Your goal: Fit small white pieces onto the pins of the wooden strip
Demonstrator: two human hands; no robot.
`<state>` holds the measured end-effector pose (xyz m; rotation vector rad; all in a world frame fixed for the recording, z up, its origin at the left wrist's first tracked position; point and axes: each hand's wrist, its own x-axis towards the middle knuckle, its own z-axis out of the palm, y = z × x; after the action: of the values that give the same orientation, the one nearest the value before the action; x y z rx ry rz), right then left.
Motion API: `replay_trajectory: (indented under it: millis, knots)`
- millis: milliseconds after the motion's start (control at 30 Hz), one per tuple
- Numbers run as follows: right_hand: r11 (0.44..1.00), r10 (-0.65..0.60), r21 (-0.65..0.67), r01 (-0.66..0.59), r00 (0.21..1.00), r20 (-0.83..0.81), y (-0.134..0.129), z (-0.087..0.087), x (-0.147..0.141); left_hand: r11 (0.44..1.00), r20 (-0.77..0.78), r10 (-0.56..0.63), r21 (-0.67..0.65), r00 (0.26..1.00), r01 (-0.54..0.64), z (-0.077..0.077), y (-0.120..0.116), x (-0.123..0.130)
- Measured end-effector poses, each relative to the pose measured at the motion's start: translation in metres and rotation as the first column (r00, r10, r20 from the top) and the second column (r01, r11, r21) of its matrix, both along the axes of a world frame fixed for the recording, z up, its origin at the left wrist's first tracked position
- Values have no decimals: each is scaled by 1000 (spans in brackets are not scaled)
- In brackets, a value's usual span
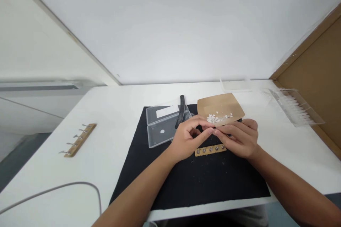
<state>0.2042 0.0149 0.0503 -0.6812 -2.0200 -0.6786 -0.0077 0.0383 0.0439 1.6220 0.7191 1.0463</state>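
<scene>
White table (112, 113) and black mat (213, 184) lie beneath the left hand (188, 139) and right hand (239, 139), which meet at drawn-together fingertips, their hold too hidden to tell, with a strip (207, 151) just nearer and white bits (212, 118) on paper (221, 103) just beyond, presumably for easy reach.

Table (114, 113) (white) — black mat (205, 181)

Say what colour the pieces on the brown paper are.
The pieces are white, clearest in the head view.
</scene>
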Motion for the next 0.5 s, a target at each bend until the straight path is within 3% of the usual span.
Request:
replay_trajectory:
  millis: [133,267,500]
  knots:
    - [1000,12,3,-12,1000,-20,0,-2,-1,985,59,-52,-159,997,60,0,2,-2]
    - [999,33,-10,-33,999,-12,0,-3,1,927,138,-108,-344,984,150,-1,3,0]
    - [999,-9,-46,10,1000,22,-1,-7,4,861,227,23,-499,974,96,-5,0,4]
